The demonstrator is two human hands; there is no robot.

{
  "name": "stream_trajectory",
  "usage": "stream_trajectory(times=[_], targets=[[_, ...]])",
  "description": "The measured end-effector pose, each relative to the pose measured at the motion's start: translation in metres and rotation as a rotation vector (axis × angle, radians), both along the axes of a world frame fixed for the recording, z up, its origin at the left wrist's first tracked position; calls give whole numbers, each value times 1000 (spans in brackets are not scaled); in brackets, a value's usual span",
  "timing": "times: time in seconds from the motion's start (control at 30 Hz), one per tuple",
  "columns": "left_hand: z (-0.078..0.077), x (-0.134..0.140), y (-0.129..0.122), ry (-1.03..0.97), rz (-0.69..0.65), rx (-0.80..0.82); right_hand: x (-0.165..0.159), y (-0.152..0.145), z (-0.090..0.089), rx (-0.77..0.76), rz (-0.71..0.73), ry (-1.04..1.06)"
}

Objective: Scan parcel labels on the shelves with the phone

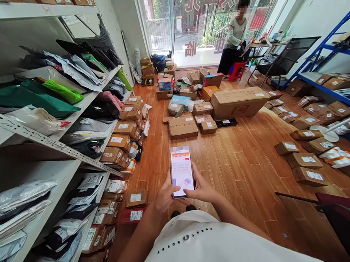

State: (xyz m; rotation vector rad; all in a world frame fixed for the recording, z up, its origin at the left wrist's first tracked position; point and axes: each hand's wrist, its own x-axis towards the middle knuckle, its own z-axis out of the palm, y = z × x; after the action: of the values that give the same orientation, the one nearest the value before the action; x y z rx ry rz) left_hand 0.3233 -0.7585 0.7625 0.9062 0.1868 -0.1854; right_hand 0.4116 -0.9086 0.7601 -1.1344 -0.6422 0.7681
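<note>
A smartphone (182, 172) with a lit, mostly white screen and an orange band near its top is held upright in front of my body. My left hand (164, 195) grips its left side, the thumb lying over the lower screen. On the opposite edge, my right hand (202, 188) is closed round the phone, with its thumb at the bottom of the screen. The fingers behind the phone are mostly hidden. Below the phone are my white shirt (184, 241) and the tips of dark shoes.
White shelving (84, 156) full of bagged parcels stands at left, with boxes along its foot. A large carton (238, 103) and several smaller boxes lie ahead. More boxes (310, 176) line the right, near blue shelving (321, 55). Another person (236, 34) stands beside a red stool (237, 71).
</note>
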Motion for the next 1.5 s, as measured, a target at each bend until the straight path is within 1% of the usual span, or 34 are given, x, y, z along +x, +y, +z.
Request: stream_trajectory(times=[0.07,0.13,0.33,0.43,0.53,0.67,0.83,0.97,1.1,1.33,1.5], targets=[[1,-2,0,23,19,55,-2,1,-1,1,-20,-4],[1,-4,0,39,17,77,-3,3,-2,-2,-72,21],[-9,-13,1,-12,-47,108,-2,20,-2,-70,-299,237],[-12,-15,1,-21,-56,86,-1,28,1,-92,-377,258],[-14,-16,2,-23,-55,54,-2,31,5,-83,-415,236],[-16,-19,5,-19,-31,22,-12,30,9,-47,-443,162],[-14,-22,6,-28,10,-13,-24,29,2,-16,-457,57],[-9,-23,9,-28,18,-21,-27,31,-2,-12,-448,76],[-7,-25,12,-36,-1,-18,-27,33,0,-23,-448,102],[-7,-24,21,-54,-22,26,-24,42,4,-56,-452,130],[-9,-23,31,-58,-26,13,-25,52,6,-41,-454,127]])
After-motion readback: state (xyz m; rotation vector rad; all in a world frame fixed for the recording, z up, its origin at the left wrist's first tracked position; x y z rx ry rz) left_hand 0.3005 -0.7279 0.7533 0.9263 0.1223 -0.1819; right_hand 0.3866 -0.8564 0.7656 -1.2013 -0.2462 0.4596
